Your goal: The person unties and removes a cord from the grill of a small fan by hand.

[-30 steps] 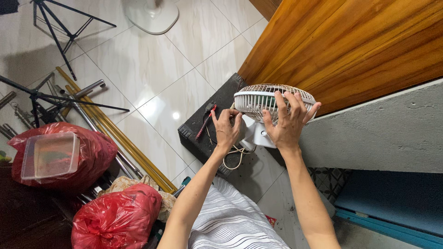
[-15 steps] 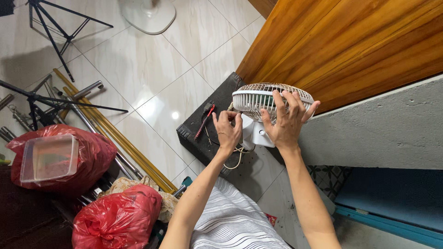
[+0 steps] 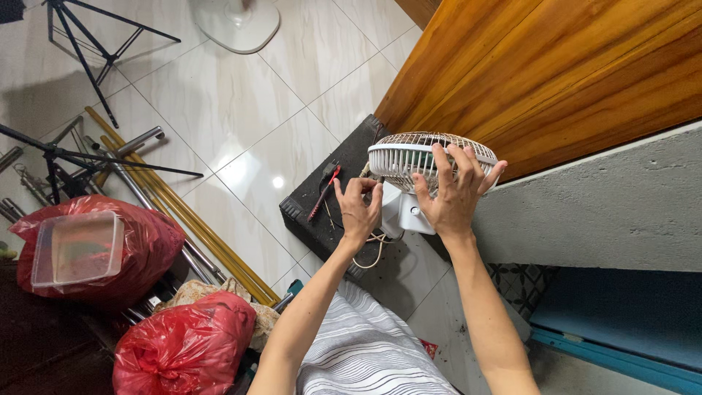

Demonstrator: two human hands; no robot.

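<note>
**Gripping a small white fan from both sides**

Looking down in the head view, a small white fan (image 3: 428, 157) with a round wire grille stands on a black mat (image 3: 322, 208) on the tiled floor (image 3: 241, 139), close against a wooden panel (image 3: 556, 73).

The right hand (image 3: 453, 194) lies spread over the fan's grille, fingers splayed across the top of the wire cage and the palm against the fan's near side; it is open flat and pressing on the fan rather than closed around it.

The left hand (image 3: 358, 208) is just left of the fan's white base (image 3: 406, 212), its fingers curled and pinched together close to the fan's rim. What the fingertips pinch is too small to tell.

A light cord (image 3: 369, 249) loops on the mat just below the fan's base, between the two wrists. A red-handled tool (image 3: 324, 192) lies on the mat left of the fan, near the left hand but not touching it.

Further left of the fan, long yellow and metal poles (image 3: 183, 212) lie on the floor beside black tripod legs (image 3: 80, 157). Two red plastic bags (image 3: 183, 344) sit well to the fan's lower left, one bearing a clear plastic box (image 3: 77, 249). A white round stand base (image 3: 234, 22) rests on the floor well above the fan. Right of the fan runs a grey concrete ledge (image 3: 599, 205). The person's striped clothing (image 3: 365, 351) fills the bottom, below the fan.
</note>
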